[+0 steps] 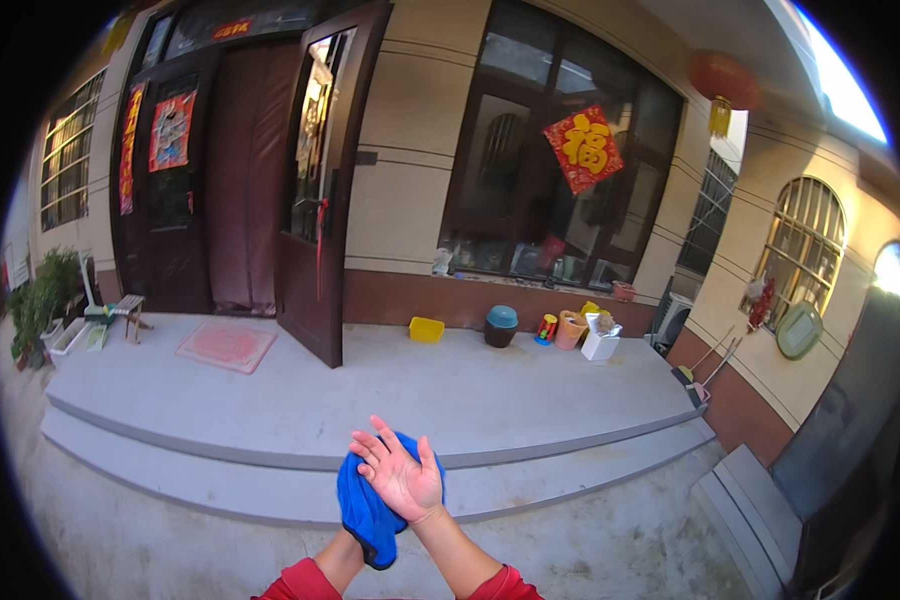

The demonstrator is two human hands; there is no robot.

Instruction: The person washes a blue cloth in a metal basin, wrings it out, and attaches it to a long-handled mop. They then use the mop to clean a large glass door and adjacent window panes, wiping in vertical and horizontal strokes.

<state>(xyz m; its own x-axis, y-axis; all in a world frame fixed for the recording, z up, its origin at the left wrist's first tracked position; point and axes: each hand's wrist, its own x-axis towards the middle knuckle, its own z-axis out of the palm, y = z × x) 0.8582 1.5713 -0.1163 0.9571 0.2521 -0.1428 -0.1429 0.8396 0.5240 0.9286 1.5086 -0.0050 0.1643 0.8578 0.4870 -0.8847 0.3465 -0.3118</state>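
My right hand (402, 477) is raised with its palm up and its fingers apart, in front of a blue cloth (367, 514) with a dark edge. The cloth hangs over my left hand, which it and my right hand hide; only the left wrist and forearm show below it. How the left fingers hold the cloth cannot be seen. Both forearms come out of red sleeves at the bottom of the view.
Two curved grey steps (270, 499) lead up to a porch. An open brown door (322, 285) stands by a pink mat (227, 347). A yellow basin (426, 330), a lidded dark pot (500, 327) and a white box (600, 345) line the wall. Brooms lean at right.
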